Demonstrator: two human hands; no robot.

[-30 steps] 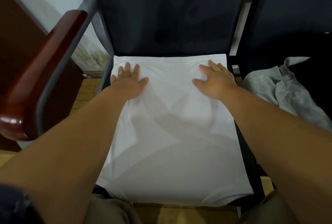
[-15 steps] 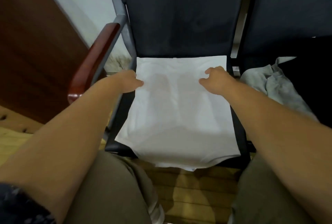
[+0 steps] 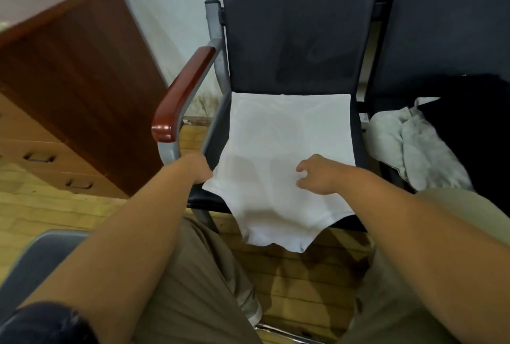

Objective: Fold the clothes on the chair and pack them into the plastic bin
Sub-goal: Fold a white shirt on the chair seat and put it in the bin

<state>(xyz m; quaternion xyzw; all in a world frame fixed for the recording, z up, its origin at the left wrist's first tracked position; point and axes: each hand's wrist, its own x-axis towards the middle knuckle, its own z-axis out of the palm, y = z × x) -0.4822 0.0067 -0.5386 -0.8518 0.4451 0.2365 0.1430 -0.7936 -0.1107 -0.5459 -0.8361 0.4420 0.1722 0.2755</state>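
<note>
Head: loose-fingered right hand (image 3: 318, 176) over white shirt (image 3: 278, 134)

A white garment (image 3: 287, 156) is lying flat, folded narrow, on the seat of the dark chair (image 3: 292, 40), its near hem hanging over the front edge. A crumpled grey garment (image 3: 422, 150) is lying on the neighbouring seat, touching a black garment (image 3: 474, 128).

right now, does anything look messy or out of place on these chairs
The white shirt lies skewed, its near end drooping off the front edge of the seat. To its right a grey garment sits crumpled.
</note>
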